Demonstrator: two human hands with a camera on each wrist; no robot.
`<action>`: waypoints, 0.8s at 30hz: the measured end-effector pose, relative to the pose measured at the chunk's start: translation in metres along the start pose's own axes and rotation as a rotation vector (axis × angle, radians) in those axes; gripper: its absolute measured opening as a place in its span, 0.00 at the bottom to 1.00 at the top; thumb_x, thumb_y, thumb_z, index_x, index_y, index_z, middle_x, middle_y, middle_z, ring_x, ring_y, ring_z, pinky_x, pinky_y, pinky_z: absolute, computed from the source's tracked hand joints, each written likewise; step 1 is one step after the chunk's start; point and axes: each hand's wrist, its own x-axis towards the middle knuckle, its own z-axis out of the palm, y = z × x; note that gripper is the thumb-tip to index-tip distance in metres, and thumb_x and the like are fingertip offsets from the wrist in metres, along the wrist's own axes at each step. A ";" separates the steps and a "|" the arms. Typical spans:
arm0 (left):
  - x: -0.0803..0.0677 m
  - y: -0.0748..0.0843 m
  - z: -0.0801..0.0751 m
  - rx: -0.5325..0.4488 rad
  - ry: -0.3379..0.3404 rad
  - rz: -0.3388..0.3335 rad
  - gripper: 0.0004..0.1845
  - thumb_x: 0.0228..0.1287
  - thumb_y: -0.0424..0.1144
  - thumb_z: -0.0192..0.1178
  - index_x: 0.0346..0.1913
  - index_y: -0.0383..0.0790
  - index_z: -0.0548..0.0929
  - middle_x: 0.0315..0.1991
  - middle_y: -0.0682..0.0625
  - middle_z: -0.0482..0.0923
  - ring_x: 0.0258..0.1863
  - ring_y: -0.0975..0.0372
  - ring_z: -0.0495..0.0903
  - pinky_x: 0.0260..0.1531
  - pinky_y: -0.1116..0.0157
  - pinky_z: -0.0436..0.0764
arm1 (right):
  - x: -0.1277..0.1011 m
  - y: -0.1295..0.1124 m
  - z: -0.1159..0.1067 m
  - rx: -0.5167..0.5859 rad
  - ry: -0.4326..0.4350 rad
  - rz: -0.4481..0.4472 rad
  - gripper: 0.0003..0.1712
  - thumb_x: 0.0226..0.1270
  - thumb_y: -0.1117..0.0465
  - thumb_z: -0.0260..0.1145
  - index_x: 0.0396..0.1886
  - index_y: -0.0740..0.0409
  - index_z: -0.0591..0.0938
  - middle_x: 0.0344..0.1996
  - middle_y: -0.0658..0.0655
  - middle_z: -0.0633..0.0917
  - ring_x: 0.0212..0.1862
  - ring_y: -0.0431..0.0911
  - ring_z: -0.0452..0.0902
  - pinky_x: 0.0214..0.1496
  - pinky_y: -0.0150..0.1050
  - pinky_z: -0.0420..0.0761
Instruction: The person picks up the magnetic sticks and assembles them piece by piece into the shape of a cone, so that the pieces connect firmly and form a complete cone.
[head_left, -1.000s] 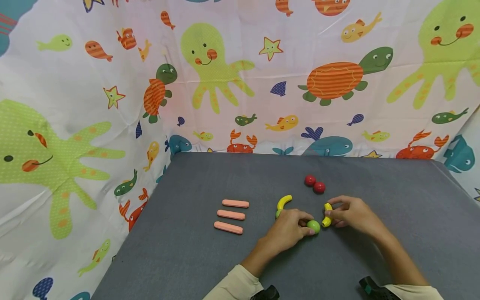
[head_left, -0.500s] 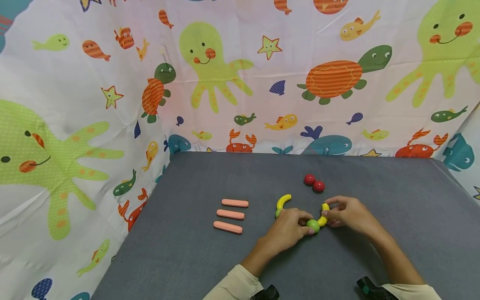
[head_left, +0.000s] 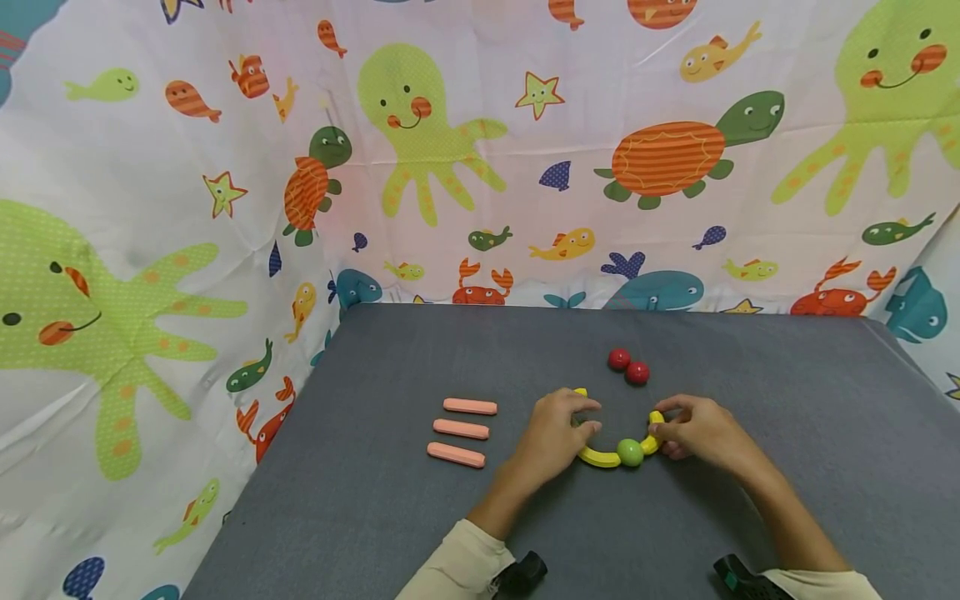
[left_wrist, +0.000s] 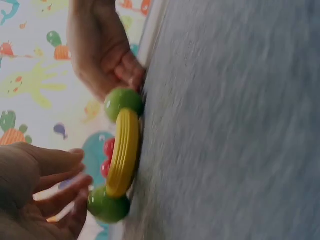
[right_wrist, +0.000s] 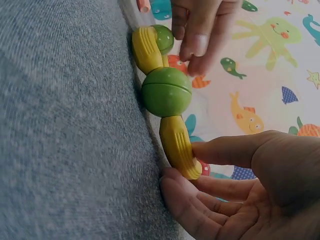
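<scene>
My right hand (head_left: 701, 429) pinches a yellow toy banana (right_wrist: 179, 145) between thumb and fingers at the right of a curved row. One end of that banana meets a green ball (head_left: 630, 452), and a second toy banana (head_left: 600, 458) runs left from the ball. At the row's left bend, another green ball (left_wrist: 107, 205) sits beside the fingertips of my left hand (head_left: 555, 429), whose thumb and fingers are spread; whether they touch it I cannot tell. A third toy banana (head_left: 581, 392) is mostly hidden behind this hand in the head view.
Two red balls (head_left: 628, 367) lie together behind the row. To the left, three pink toy sausages (head_left: 461, 429) are stacked in parallel lines on the grey table (head_left: 360, 508). A sea-animal curtain (head_left: 480, 183) hangs along the back and left edges.
My right hand brought its banana left against the green ball, then shifted slightly right. My left hand let go of that ball and moved left and back, uncovering the middle banana.
</scene>
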 end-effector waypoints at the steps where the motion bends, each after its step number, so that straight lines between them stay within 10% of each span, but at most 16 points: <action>1: 0.001 -0.002 -0.002 0.019 0.005 -0.025 0.14 0.71 0.37 0.71 0.56 0.40 0.91 0.57 0.48 0.86 0.57 0.57 0.81 0.61 0.59 0.79 | 0.000 0.000 0.000 -0.011 0.004 -0.004 0.31 0.73 0.56 0.73 0.65 0.73 0.77 0.36 0.56 0.89 0.35 0.47 0.87 0.37 0.40 0.88; 15: 0.005 -0.015 -0.008 0.049 -0.109 -0.203 0.28 0.67 0.39 0.73 0.68 0.38 0.83 0.69 0.45 0.78 0.69 0.52 0.74 0.66 0.54 0.78 | 0.000 -0.008 0.013 -0.141 0.044 -0.059 0.43 0.69 0.51 0.75 0.73 0.73 0.70 0.46 0.67 0.86 0.32 0.46 0.83 0.34 0.42 0.84; 24: 0.003 -0.015 -0.008 0.032 -0.086 -0.207 0.21 0.73 0.44 0.68 0.62 0.35 0.86 0.51 0.46 0.81 0.48 0.61 0.76 0.47 0.64 0.79 | 0.004 -0.010 0.014 -0.220 0.089 -0.068 0.38 0.63 0.56 0.78 0.68 0.71 0.76 0.46 0.66 0.86 0.40 0.51 0.81 0.36 0.43 0.79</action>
